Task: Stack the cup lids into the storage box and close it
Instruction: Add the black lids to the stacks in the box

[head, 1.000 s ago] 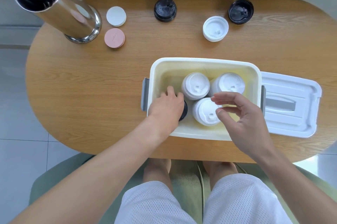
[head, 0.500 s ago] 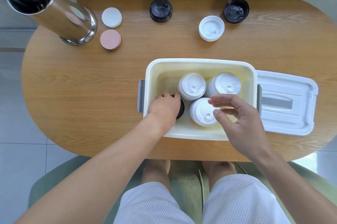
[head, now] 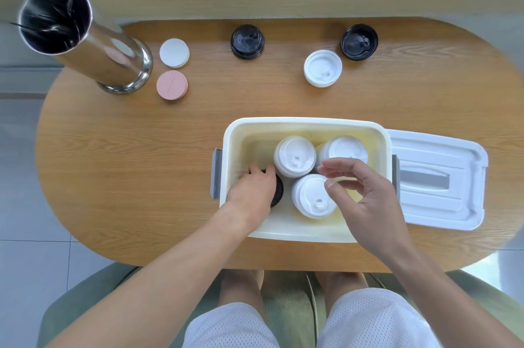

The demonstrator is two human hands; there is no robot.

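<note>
Black lid stack (head: pixel 278 189): it sits in the near-left corner of the storage box (head: pixel 303 123), under your left hand (head: pixel 255 189); only its right edge shows.
Left hand: your fingers curl over the black stack and hold it; compared with a second ago the hand sits lower in the box and covers more of the stack.
Right hand (head: pixel 365 197): it hovers over the box just right of the nearest white lid stack (head: pixel 309 194), fingers loosely bent, thumb and forefinger apart, holding nothing; its pose is much as it was a second ago.
White lid stacks: two more, (head: pixel 295 156) and (head: pixel 343 149), stand beyond your hands; your right fingers cover part of the far-right one.
Box lid (head: pixel 436 180): it lies flat on the table, touching the box beyond your right hand.
Loose lids: far beyond your hands, a black lid (head: pixel 247 41), an upturned black lid (head: pixel 359 42) and an upturned white lid (head: pixel 322 68) wait on the table (head: pixel 141 163).
Hidden: how many lids each stack holds, you cannot tell.
</note>
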